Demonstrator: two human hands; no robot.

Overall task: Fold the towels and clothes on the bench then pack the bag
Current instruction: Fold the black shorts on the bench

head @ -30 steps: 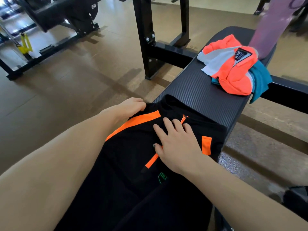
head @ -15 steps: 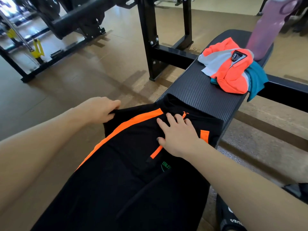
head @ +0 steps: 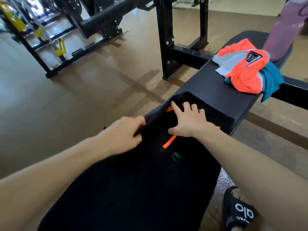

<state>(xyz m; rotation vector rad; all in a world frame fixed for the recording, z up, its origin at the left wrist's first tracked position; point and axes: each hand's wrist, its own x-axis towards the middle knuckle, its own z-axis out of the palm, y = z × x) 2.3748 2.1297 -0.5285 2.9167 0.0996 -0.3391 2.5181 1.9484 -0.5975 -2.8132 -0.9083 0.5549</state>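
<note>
A black garment [head: 150, 172] with orange stripes and a small green logo lies spread along the near part of the black bench [head: 208, 87]. My left hand [head: 123, 132] grips the garment's left edge and holds a folded flap of it. My right hand [head: 188, 120] rests flat on the garment near its far end, fingers spread. Farther along the bench sits a crumpled pile: an orange and white garment [head: 243, 72] on top of a teal cloth [head: 271, 77].
A purple bottle [head: 283, 30] stands at the bench's far end. A black rack upright [head: 165, 37] and its crossbar stand left of the bench on the brown floor. A black sandal [head: 240, 212] on a foot shows at lower right. Gym equipment fills the far left.
My left hand has carried the garment's left edge rightward over the cloth, hiding the long orange stripe. My right hand has slid a little toward the far end.
</note>
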